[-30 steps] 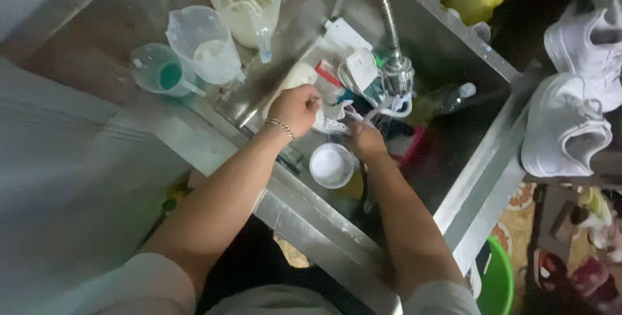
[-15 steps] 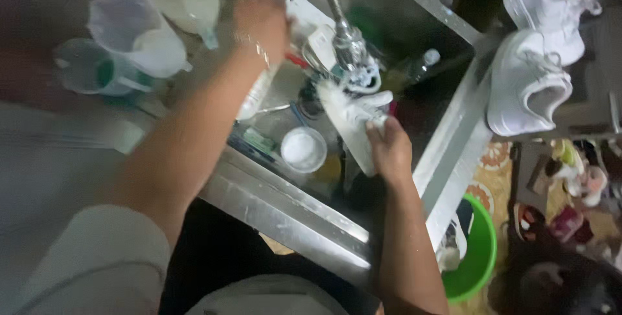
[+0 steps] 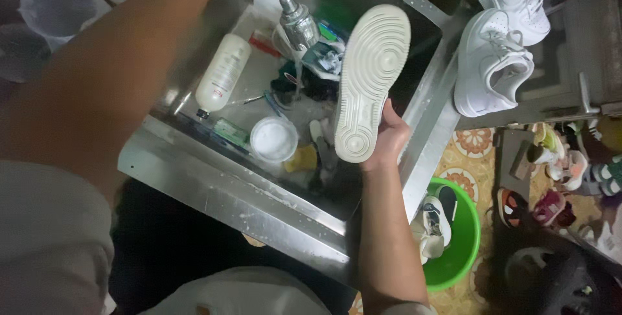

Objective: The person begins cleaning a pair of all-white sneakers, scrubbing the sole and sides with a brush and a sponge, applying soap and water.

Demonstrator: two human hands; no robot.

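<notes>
Now the right hand (image 3: 386, 139) grips a white shoe (image 3: 370, 82), sole up, over the steel sink (image 3: 227, 189), just right of the faucet (image 3: 297, 20). Left hand's out of frame at top; only the arm shows, so can't tell its state.

Floor: patterned orange-and-cream tiles (image 3: 475, 145), dim.
Desk: steel surround (image 3: 214, 189), wet, speckled.
Ledge: grey metal shelf (image 3: 570, 75), right.
Light: low, overhead.

Steel sink (image 3: 214, 189) with white bottle (image 3: 223, 74), round white tub (image 3: 273, 139), clutter; green basin (image 3: 468, 250) on floor.
</notes>
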